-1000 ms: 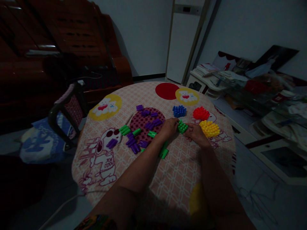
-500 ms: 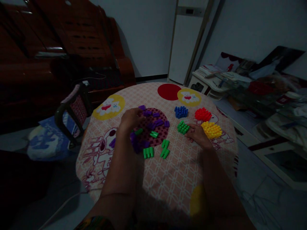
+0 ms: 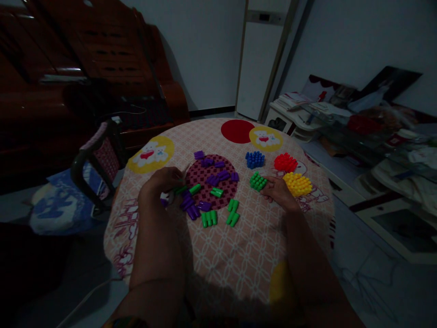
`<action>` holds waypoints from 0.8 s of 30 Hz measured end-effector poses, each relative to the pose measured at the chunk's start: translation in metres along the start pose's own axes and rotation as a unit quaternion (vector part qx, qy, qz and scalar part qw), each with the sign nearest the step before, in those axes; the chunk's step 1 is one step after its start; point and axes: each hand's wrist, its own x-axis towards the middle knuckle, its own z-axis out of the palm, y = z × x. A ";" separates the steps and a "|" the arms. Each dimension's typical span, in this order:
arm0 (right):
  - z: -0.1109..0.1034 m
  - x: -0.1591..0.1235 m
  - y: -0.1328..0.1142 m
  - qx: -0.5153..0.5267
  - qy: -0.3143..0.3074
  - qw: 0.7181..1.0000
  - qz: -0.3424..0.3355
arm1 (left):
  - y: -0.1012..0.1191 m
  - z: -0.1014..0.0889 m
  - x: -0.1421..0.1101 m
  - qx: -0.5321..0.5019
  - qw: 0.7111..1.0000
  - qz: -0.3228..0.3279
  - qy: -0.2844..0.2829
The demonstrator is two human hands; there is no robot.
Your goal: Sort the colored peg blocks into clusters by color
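My right hand [image 3: 278, 190] has its fingers closed on the right side of a cluster of green building blocks [image 3: 258, 181], bullet-shaped plastic pegs stacked together on the table. On the left, my left hand [image 3: 162, 180] is over the cloth with thumb and fingers apart, its fingertips beside a green block [image 3: 180, 190] that they partly cover. Loose purple blocks [image 3: 188, 204] and a green three-peg block [image 3: 209, 218] lie near it. Two more green blocks [image 3: 232, 212] rest between my hands.
Behind my right hand stand stacked clusters of blue blocks [image 3: 255, 159], red blocks [image 3: 286, 162] and yellow blocks [image 3: 298, 184]. A patterned cloth covers the round table [image 3: 235, 259]. A folding chair [image 3: 99, 159] stands at left, and a cluttered glass-topped cabinet [image 3: 362, 127] at right.
My left hand has left the green cluster and moved left across the loose blocks to the green one at the far side. My right hand has stayed at the cluster.
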 end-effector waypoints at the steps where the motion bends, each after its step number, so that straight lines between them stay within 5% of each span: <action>1: 0.000 0.000 0.000 0.001 -0.001 1.000 0.000 | -0.001 0.000 0.001 -0.007 1.000 0.002 -0.006; 6: 0.001 0.001 -0.001 0.000 0.002 1.000 0.008 | 0.004 -0.004 -0.006 -0.033 0.999 -0.009 0.014; 11: 0.000 0.001 0.001 0.009 -0.003 1.000 0.002 | 0.041 0.004 -0.007 -0.078 0.984 0.117 0.107; 17: -0.006 -0.007 -0.010 -0.009 0.038 0.999 0.016 | 0.113 0.062 -0.010 -0.235 0.922 0.304 0.039; 21: -0.005 -0.013 -0.026 0.029 0.144 0.988 -0.038 | 0.147 0.101 -0.022 -0.361 0.876 0.318 -0.019; 24: 0.002 -0.016 -0.037 0.077 0.112 0.988 -0.078 | 0.158 0.120 -0.027 -0.440 0.850 0.288 -0.040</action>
